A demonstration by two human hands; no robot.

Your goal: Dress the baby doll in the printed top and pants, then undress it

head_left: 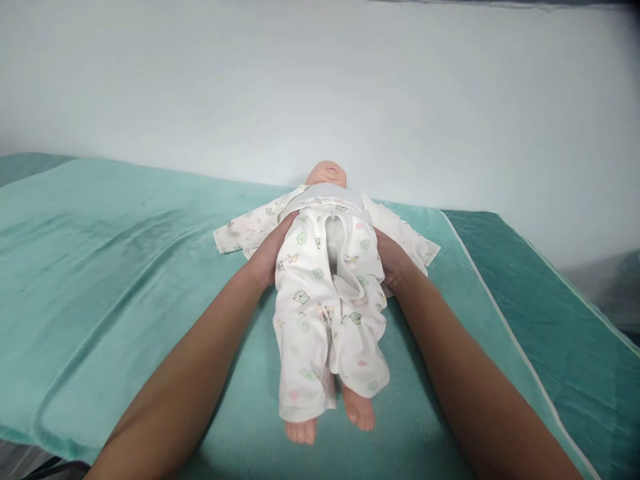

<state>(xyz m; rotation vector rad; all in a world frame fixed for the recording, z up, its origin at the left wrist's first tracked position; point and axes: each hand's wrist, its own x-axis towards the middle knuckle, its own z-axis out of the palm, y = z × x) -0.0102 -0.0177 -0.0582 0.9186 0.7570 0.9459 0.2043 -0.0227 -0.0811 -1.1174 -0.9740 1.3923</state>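
A baby doll lies on its back, head away from me and bare feet towards me. It wears white printed split-crotch pants and a white printed top, whose sleeves spread out to both sides. My left hand is closed around the left side of the pants at the hip, near the waistband. Opposite it, my right hand grips the right side of the pants at the hip. The fingers of both hands are mostly hidden behind the cloth and the doll's body.
A light green plush blanket with some creases lies under the doll. Darker green cloth shows beyond its white-edged right border. A plain pale wall rises directly behind the doll's head. Floor shows at the lower left corner.
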